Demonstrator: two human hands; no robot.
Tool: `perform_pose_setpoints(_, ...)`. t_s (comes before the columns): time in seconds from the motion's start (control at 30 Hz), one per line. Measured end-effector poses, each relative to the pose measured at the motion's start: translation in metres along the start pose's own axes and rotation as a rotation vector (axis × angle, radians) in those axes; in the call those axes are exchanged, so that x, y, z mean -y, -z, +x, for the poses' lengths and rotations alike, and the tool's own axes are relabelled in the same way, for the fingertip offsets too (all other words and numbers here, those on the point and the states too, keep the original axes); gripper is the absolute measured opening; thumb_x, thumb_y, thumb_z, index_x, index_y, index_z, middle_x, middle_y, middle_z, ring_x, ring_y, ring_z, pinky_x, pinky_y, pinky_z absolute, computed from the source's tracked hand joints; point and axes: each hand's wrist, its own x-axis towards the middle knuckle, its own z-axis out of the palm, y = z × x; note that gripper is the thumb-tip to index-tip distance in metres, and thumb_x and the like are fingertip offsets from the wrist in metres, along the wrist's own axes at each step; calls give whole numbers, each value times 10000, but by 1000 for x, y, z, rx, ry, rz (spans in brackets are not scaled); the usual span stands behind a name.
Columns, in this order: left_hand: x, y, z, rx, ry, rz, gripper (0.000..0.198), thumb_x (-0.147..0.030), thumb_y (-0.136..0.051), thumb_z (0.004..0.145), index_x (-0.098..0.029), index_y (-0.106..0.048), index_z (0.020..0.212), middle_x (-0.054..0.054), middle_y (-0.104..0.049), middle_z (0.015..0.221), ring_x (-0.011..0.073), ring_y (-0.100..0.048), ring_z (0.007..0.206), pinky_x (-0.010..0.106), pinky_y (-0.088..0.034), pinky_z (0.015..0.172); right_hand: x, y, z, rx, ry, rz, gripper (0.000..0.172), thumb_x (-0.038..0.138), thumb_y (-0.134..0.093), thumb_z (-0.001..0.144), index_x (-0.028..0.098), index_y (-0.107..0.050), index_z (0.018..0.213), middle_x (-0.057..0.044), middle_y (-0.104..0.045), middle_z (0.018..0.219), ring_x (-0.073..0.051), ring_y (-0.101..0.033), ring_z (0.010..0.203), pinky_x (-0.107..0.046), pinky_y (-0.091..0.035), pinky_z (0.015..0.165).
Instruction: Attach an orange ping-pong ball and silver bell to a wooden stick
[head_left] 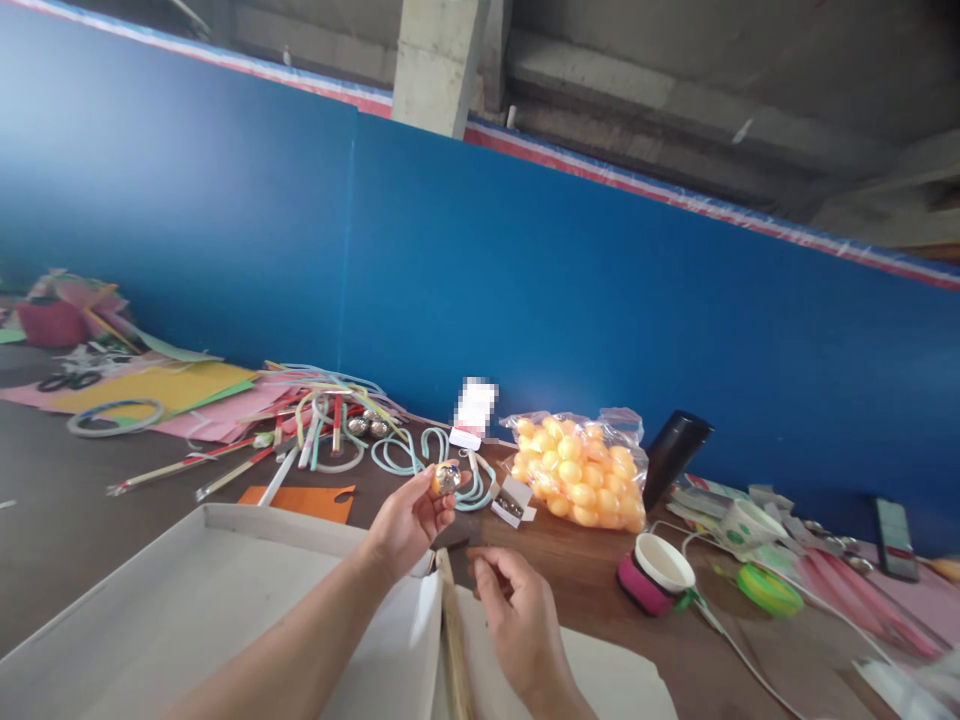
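My left hand [409,520] is raised over the table and pinches a small orange ball with a shiny silver piece on it [446,478] between thumb and fingertips. My right hand [517,610] sits lower, just right of it, fingers curled in a loose pinch near a thin wooden stick [454,630] that lies over the white tray's edge; I cannot make out anything between its fingers. A clear bag of orange balls [577,480] lies on the table beyond both hands.
A large white tray [150,610] fills the near left. Coloured straws, teal loops and paper sheets [322,420] lie at the back left. A black cylinder [675,455], a pink tape roll [656,575], a green disc [769,590] and a blue wall [525,270] stand behind.
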Motion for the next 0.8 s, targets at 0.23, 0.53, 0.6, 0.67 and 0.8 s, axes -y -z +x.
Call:
perform_pose_setpoints(0.23, 7, -9, -9, 134, 134, 29, 289, -257, -488, 831, -110, -594, 1057, 126, -611, 1010, 97, -563, 639, 184, -465, 528, 5, 3, 1, -106, -86, 346, 337, 380, -495, 861, 192, -554, 1135, -79, -629, 939, -153, -567, 631, -205, -446, 438)
perform_pose_setpoints(0.53, 30, -8, -13, 326, 255, 197, 336, -327, -451, 843, -152, -527, 1119, 39, -576, 715, 77, -477, 419, 249, -435, 455, 15, 3, 4, -49, -87, 420, 384, 383, -555, 827, 244, -507, 1182, -75, -631, 989, -166, -593, 594, -207, -433, 397)
perform_pose_setpoints(0.6, 31, -7, -13, 319, 252, 212, 329, -329, -458, 842, -156, -525, 1114, 44, -584, 731, 70, -475, 409, 252, -440, 461, 15, 2, 6, -72, -91, 424, 366, 390, -561, 820, 233, -528, 1149, -84, -626, 1014, -154, -582, 556, -197, -405, 363)
perform_pose_setpoints(0.67, 31, -7, -13, 302, 244, 230, 320, -325, -473, 837, -148, -534, 1097, 57, -596, 745, 76, -503, 431, 232, -433, 460, 15, 1, 6, -88, -91, 429, 350, 396, -567, 814, 217, -547, 1114, -88, -630, 991, -140, -561, 524, -186, -377, 337)
perform_pose_setpoints(0.8, 31, -12, -15, 270, 216, 301, 289, -333, -505, 824, -123, -576, 1009, 53, -591, 684, 107, -565, 502, 205, -440, 465, 15, 0, 7, -93, -122, 424, 318, 403, -571, 813, 193, -567, 1052, -44, -623, 735, -134, -522, 513, -165, -350, 333)
